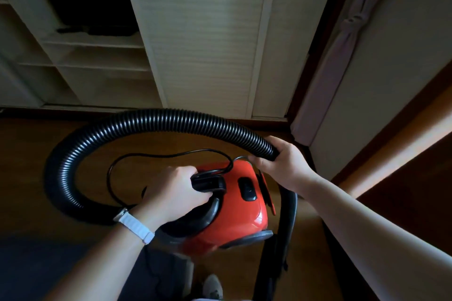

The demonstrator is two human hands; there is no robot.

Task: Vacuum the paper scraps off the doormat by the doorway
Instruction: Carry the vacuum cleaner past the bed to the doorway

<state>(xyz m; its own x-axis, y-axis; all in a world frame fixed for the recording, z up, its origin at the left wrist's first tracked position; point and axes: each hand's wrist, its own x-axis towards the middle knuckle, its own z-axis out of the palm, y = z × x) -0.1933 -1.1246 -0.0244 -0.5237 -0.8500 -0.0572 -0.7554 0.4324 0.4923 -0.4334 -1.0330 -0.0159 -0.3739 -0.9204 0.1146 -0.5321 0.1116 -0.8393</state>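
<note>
Head cam looking straight down at both my hands here. My left hand (175,189) is gripping the black handle (208,184) on top of the red vacuum (244,217), fingers curled right around it, so the body is sitting just to the right of that hand and a bit below it. My right hand (281,161) is wrapping around the end of the ribbed black hose (156,120), thumb and fingers clamping it tight. From there the hose is arching away ahead of both hands and curving back down under my left wrist, beside my white watch band (134,225). A thin black cord (171,153) is looping just past my left knuckles. There's a dark bluish patch (36,264) under my left forearm; honestly can't tell if it's the doormat.
</note>
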